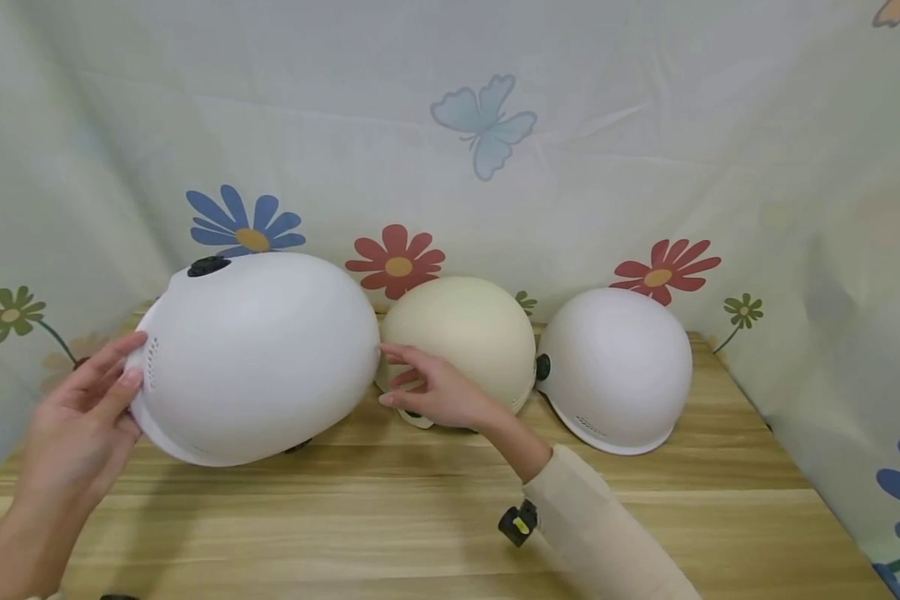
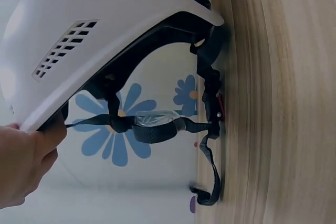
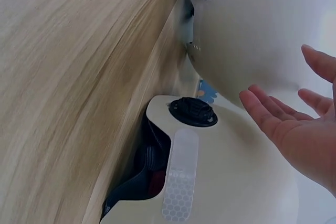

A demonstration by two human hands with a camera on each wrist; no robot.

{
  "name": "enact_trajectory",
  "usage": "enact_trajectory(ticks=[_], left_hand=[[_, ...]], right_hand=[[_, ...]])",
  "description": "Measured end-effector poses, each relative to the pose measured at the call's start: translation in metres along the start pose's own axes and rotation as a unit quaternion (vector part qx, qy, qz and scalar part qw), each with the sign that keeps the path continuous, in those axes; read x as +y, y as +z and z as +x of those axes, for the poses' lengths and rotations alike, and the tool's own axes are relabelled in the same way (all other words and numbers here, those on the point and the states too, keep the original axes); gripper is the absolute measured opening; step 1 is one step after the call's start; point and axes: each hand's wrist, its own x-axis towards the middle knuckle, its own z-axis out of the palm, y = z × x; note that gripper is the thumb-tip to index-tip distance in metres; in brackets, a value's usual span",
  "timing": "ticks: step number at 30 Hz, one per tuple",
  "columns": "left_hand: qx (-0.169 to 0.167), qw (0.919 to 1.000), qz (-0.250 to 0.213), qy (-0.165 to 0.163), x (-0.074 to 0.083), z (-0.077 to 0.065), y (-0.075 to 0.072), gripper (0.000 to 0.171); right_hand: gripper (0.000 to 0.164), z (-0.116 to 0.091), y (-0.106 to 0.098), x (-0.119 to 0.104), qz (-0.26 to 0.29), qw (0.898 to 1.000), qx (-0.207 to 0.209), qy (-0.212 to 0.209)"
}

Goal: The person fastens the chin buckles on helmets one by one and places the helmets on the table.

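A large white helmet (image 1: 270, 358) is tilted at the left of the table, with a black round knob (image 1: 208, 266) on its upper side. My left hand (image 1: 82, 433) grips it by the rim, thumb on the outer shell and fingers around the edge. Dark chin straps (image 2: 157, 129) hang from its open underside in the left wrist view. At its opposite side is my right hand (image 1: 442, 390), fingers loosely extended and fingertips right at the shell. Behind that hand sits a cream helmet (image 1: 461, 321), which shows a black knob (image 3: 193, 112) and a reflective strip (image 3: 181, 177).
A second white helmet (image 1: 618, 367) rests at the right, close beside the cream one. Wood-grain table (image 1: 420, 533) spreads in front of the row. A pale curtain (image 1: 345, 108) with printed flowers and a butterfly hangs behind and along both sides.
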Motion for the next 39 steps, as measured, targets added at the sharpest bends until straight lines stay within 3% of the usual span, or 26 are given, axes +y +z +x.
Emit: enact_trajectory(ticks=[5,10,13,17,20,24,26,28,33,39], left_hand=[[-0.013,0.9998,0.009,-0.007,-0.003,0.001,-0.005,0.052],[-0.018,0.9931,0.112,-0.028,-0.004,0.003,-0.012,0.067],[-0.046,0.9820,0.182,-0.017,-0.006,0.004,-0.014,0.074],[-0.077,0.9693,0.234,-0.008,-0.007,0.006,-0.015,0.082],[-0.081,0.9484,0.305,-0.027,-0.006,0.007,-0.015,0.088],[-0.084,0.9130,0.395,-0.057,-0.007,0.008,-0.015,0.094],[-0.089,0.9060,0.408,-0.066,-0.010,0.009,-0.016,0.095],[-0.094,0.9040,0.411,-0.073,-0.014,0.010,-0.017,0.095],[-0.098,0.9107,0.393,-0.081,-0.022,0.011,-0.018,0.097],[-0.094,0.8833,0.452,-0.080,-0.027,0.013,-0.014,0.101]], right_hand=[[0.069,0.002,0.002,-0.003,0.003,1.000,-0.010,0.000],[0.070,0.005,0.004,-0.003,0.003,1.000,-0.016,0.002],[0.071,0.006,0.006,-0.003,0.001,1.000,-0.014,0.008],[0.071,0.008,0.008,-0.002,-0.001,1.000,-0.016,0.011],[0.072,0.010,0.009,-0.002,0.000,1.000,-0.015,0.010],[0.072,0.013,0.012,-0.001,0.001,1.000,-0.016,0.012],[0.072,0.014,0.013,0.000,0.002,1.000,-0.018,0.013],[0.072,0.015,0.014,0.000,0.009,1.000,-0.018,0.012],[0.072,0.016,0.016,-0.001,0.019,1.000,-0.018,0.016],[0.073,0.017,0.016,0.005,0.021,0.999,-0.024,0.025]])
